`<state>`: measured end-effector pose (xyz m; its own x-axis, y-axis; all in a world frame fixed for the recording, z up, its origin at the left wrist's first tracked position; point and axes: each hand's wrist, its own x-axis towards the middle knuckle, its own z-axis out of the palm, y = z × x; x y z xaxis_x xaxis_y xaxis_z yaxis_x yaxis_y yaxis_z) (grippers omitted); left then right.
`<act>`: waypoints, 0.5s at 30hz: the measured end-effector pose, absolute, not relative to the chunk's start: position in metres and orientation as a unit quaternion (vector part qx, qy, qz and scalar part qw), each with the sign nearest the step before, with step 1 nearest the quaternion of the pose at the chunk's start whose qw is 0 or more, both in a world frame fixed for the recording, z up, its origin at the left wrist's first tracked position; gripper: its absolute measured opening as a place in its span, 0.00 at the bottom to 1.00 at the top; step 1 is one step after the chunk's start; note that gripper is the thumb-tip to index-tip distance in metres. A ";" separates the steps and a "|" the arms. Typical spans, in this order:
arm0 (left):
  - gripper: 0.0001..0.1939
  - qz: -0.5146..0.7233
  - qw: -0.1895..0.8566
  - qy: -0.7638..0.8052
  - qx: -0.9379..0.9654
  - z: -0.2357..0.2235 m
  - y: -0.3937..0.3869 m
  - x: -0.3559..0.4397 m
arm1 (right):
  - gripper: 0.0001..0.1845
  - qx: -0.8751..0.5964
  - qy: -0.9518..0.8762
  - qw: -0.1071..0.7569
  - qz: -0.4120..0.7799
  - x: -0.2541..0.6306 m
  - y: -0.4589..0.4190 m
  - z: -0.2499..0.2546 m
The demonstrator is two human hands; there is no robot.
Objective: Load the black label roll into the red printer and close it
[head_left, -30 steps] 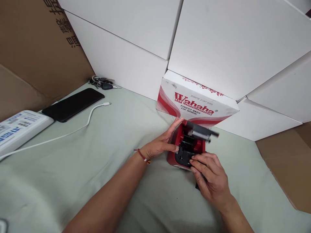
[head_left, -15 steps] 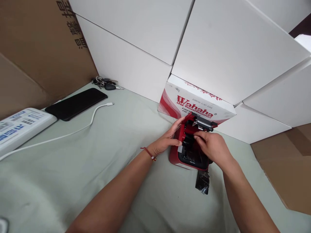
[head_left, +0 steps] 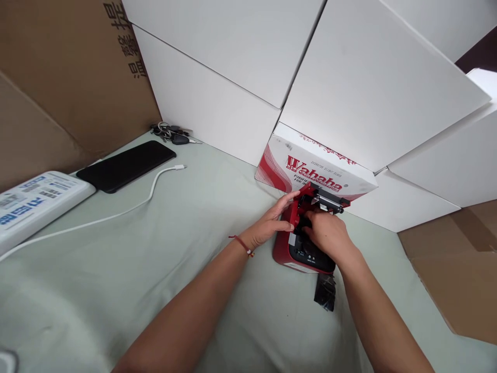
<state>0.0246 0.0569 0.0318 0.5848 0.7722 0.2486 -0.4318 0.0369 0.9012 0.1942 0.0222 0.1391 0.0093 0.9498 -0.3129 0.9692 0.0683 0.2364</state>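
A red and black label printer (head_left: pixel 285 254) stands on the cloth with its black lid (head_left: pixel 331 201) raised. My left hand (head_left: pixel 272 220) grips the printer's left side, fingers behind and thumb at the edge of the open compartment. My right hand (head_left: pixel 330 233) reaches inside with its fingers bent together. Its fingertips are hidden in the dark compartment, and what they hold cannot be made out. A crinkled, shiny black strip (head_left: pixel 325 292) hangs out at the printer's front right corner and lies on the cloth.
Directly behind the printer is a Wahaha water carton (head_left: pixel 326 155), against white panels (head_left: pixel 334 88). To the left lie a black phone (head_left: pixel 126 166), a white cable (head_left: pixel 151 194), keys (head_left: pixel 173 133) and a white power strip box (head_left: pixel 42 199). Cardboard (head_left: pixel 450 254) stands at right.
My right hand has left the printer's front edge and moved back into the open compartment. The black strip has come into clear view. My left hand keeps its hold.
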 end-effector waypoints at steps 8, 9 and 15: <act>0.48 0.435 0.717 0.165 0.519 0.036 0.056 0.024 | 0.16 0.697 0.701 0.118 -0.096 0.200 0.006 0.147; 0.47 0.438 0.720 0.162 0.513 0.036 0.056 0.025 | 0.16 0.700 0.699 0.078 -0.123 0.202 -0.001 0.151; 0.40 0.459 0.723 0.208 0.472 0.033 0.058 0.032 | 0.23 0.656 0.669 -0.200 -0.286 0.251 -0.067 0.199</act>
